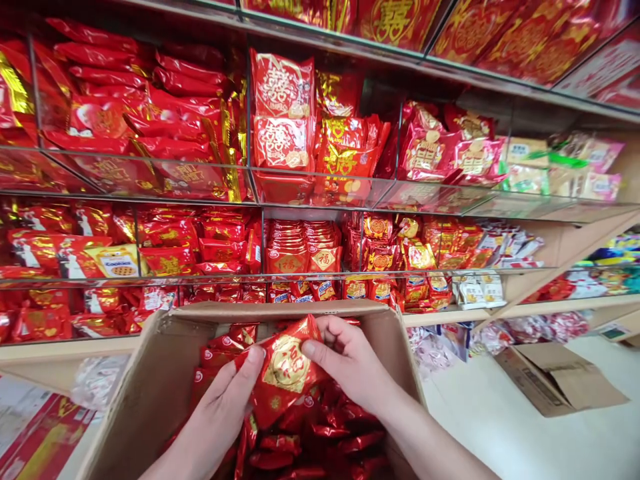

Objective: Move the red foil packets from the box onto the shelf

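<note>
Between both hands is a red snack packet with a gold round emblem, held tilted above an open cardboard box. My left hand grips its left edge with the thumb on top. At the upper right edge, my right hand pinches it, thumb in front and fingers behind. Many red packets lie loose in the box below, and a few more sit behind my left hand. The undersides of my fingers are hidden by the packet.
Past the box stand shelves with clear front strips, filled with red and gold packets. Neat rows of red packets sit on the middle shelf. An opened cardboard carton lies on the floor at right.
</note>
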{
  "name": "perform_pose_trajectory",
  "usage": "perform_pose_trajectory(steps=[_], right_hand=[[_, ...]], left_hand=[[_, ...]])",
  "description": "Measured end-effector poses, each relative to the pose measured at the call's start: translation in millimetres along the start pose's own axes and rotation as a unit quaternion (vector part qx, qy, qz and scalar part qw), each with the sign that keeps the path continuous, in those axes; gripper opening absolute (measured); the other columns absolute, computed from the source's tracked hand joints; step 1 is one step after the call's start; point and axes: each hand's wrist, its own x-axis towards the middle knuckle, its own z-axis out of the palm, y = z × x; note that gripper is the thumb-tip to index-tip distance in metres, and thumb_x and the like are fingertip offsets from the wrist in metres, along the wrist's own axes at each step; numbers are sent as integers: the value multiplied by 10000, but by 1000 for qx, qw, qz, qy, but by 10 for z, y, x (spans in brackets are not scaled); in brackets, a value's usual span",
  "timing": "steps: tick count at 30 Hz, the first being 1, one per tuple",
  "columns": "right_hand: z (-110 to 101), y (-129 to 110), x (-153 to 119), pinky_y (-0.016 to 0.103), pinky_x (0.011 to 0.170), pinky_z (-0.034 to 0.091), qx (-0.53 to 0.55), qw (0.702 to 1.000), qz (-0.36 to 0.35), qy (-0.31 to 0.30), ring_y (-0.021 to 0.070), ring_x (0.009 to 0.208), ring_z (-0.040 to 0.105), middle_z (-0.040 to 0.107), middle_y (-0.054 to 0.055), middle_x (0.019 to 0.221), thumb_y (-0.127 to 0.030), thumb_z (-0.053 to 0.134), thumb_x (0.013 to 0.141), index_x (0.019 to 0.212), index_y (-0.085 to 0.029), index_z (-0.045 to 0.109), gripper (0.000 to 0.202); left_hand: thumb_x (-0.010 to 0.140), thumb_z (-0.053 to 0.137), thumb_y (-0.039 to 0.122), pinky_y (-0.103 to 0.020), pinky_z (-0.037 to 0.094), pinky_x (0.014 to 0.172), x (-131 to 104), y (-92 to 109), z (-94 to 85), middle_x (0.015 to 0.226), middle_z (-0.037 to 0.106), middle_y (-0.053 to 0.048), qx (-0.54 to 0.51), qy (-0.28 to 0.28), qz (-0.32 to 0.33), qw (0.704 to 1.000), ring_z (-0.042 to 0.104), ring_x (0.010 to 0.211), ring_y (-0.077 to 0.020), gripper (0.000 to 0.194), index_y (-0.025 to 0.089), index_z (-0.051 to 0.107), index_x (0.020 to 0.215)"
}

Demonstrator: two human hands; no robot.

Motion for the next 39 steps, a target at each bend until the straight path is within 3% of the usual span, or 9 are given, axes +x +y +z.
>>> perform_pose_trajectory(steps=[3, 7, 10, 12, 14, 16, 20, 30, 39], right_hand=[[29, 95, -41, 198, 531, 373, 57, 998, 39, 9, 70, 543, 462, 509, -52, 609, -358, 621, 725, 706, -172, 480, 234], [6, 110, -112, 244, 661, 432, 101, 991, 64, -61, 110, 711, 560, 598, -20, 808, -286, 664, 686, 925, -206, 460, 324], [-130, -36, -39, 264, 698, 442, -2, 995, 42, -89, 130, 778, 566, 599, -7, 867, -220, 656, 674, 964, -212, 482, 338], [-294, -183, 100, 262, 685, 443, -108, 993, -10, -48, 132, 765, 562, 589, -4, 842, -223, 615, 705, 940, -203, 492, 265], [-490, -320, 302, 277, 699, 436, -236, 968, -66, 51, 145, 781, 563, 583, 8, 869, -226, 575, 738, 1029, -210, 448, 318], [-664, -403, 539, 306, 726, 419, -387, 907, -81, 146, 175, 812, 570, 586, 30, 907, -208, 543, 762, 1117, -216, 394, 385], [-795, -366, 998, 306, 723, 400, -579, 802, -17, 144, 211, 836, 581, 604, 58, 914, -164, 498, 790, 1120, -200, 396, 347], [-686, -30, 1583, 280, 736, 439, -609, 778, 111, 113, 232, 934, 585, 550, 194, 1044, -66, 578, 712, 1065, -77, 462, 372], [-578, 66, 1772, 390, 772, 452, -649, 740, 118, 127, 320, 1012, 548, 498, 242, 1101, -192, 754, 585, 1104, -68, 443, 618]], left_hand=[[724, 535, 522, -321, 514, 731, 55, -27, -21, 820, 731, -27, 112, 40, 43, 992, 642, 870, -267, 422, 240, 627, 1024], [787, 429, 524, -324, 493, 794, 116, -46, -68, 879, 714, -3, 212, -3, 97, 972, 621, 905, -238, 449, 261, 568, 1123], [821, 355, 513, -306, 499, 748, 165, -38, -138, 767, 705, 21, 305, -30, 136, 942, 637, 768, -198, 488, 269, 467, 1229], [828, 329, 510, -291, 503, 676, 200, -33, -194, 742, 694, 27, 342, -13, 179, 922, 624, 645, -168, 514, 271, 386, 1280], [833, 301, 513, -284, 497, 637, 230, -45, -241, 803, 687, 13, 343, 1, 198, 918, 608, 604, -149, 515, 266, 360, 1280], [838, 288, 508, -291, 488, 665, 252, -84, -266, 848, 673, 0, 345, -1, 184, 920, 613, 643, -149, 487, 259, 385, 1245], [837, 322, 474, -300, 459, 724, 276, -217, -258, 809, 656, 13, 387, -35, 140, 911, 607, 681, -154, 428, 269, 411, 1203], [841, 370, 346, -264, 444, 738, 324, -376, -282, 852, 663, 15, 485, -117, 147, 854, 601, 755, -152, 345, 252, 432, 1167], [799, 432, 287, -250, 439, 783, 416, -515, -335, 878, 693, 25, 534, -138, 142, 822, 615, 836, -155, 281, 268, 557, 1050]])
